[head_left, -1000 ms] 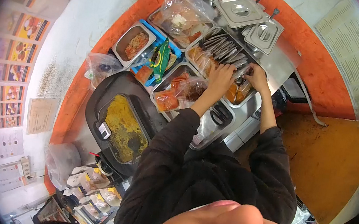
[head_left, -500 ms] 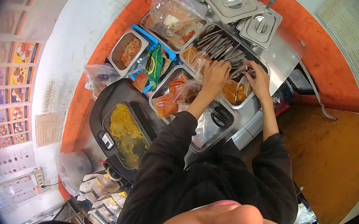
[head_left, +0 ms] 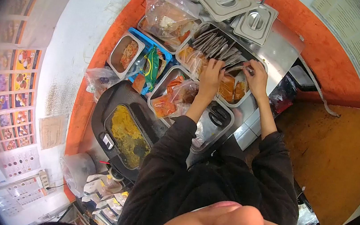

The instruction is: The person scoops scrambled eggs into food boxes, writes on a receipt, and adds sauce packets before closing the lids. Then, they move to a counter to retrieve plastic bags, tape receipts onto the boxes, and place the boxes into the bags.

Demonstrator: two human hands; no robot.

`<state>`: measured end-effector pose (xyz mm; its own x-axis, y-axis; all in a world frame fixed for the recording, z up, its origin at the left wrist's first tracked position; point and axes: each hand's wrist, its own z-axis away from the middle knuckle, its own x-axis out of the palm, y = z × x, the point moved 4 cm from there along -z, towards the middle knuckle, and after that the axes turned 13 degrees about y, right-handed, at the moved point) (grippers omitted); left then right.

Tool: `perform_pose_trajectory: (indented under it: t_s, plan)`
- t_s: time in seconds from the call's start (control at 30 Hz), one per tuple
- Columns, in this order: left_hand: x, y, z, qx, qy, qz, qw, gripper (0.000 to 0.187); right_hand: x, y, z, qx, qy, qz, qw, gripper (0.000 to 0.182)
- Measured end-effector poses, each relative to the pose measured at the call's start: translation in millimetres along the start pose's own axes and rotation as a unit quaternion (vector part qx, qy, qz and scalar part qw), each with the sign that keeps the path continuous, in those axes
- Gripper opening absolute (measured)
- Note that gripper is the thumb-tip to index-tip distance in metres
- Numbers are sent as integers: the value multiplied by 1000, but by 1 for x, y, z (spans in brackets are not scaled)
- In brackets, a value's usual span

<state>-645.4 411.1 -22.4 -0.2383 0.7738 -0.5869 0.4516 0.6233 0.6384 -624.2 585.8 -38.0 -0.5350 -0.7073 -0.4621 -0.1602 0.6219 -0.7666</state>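
Observation:
A metal tray of dark grey flat strips (head_left: 215,44) stands ahead of me, the strips packed on edge in a row. My right hand (head_left: 257,79) is at the row's right end, thumb and fingers pinched on one of these strips. At the near side of the row is my left hand (head_left: 211,77), its fingers bent down together; what they hold, if anything, is hidden. Between and below my hands lie orange-brown pieces in clear bags (head_left: 232,87). To the left of my left hand sits a clear bag of orange food (head_left: 194,60).
Steel lids (head_left: 227,1) lie at the back. A small pan of shredded food (head_left: 128,54) and a green packet (head_left: 152,68) are at left. Nearer stand a black cooker with yellow contents (head_left: 126,130) and a tray with black tongs (head_left: 219,116).
The view has shifted slightly. My right hand still pinches at the strips' right end, its fingers slightly repositioned. My left hand stays bent at the row's near side.

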Motion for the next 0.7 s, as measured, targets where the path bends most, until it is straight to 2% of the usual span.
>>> perform_pose_trajectory:
  t_s: [0.03, 0.07, 0.13, 0.23, 0.33, 0.47, 0.57, 0.63, 0.67, 0.7]
  plan:
    - [0, 7, -2, 39, -8, -45, 998, 22, 0, 3, 0, -8, 18, -1, 1000, 20]
    - [-1, 10, -6, 39, -8, -46, 998, 22, 0, 5, 1, -16, 37, -3, 999, 19]
    - [-1, 19, -14, 164, 16, -150, 975, 21, 0, 5, 0, -27, 43, -7, 999, 19]
    - [5, 18, -20, 219, -11, -161, 962, 21, -2, 2, 0, -30, 44, -7, 999, 19]
    - [9, 21, -16, 247, 15, -154, 957, 21, -2, 3, 1, -23, 47, -9, 999, 19]
    - [15, 21, -10, 227, 29, -143, 963, 21, -3, 3, 0, -21, 41, -6, 999, 19]
    - [20, 18, -6, 217, 53, -189, 956, 18, -3, 5, -1, -10, 45, -14, 999, 18]
    - [15, 22, -15, 155, 29, -173, 972, 14, -3, 9, -1, 3, 39, -13, 999, 17]
    - [10, 27, -16, 156, 32, -174, 972, 14, -2, 11, -2, 14, 31, -13, 999, 16]
    - [-5, 38, -20, 126, 71, -129, 981, 12, -1, 12, -3, 9, 31, -17, 999, 16]
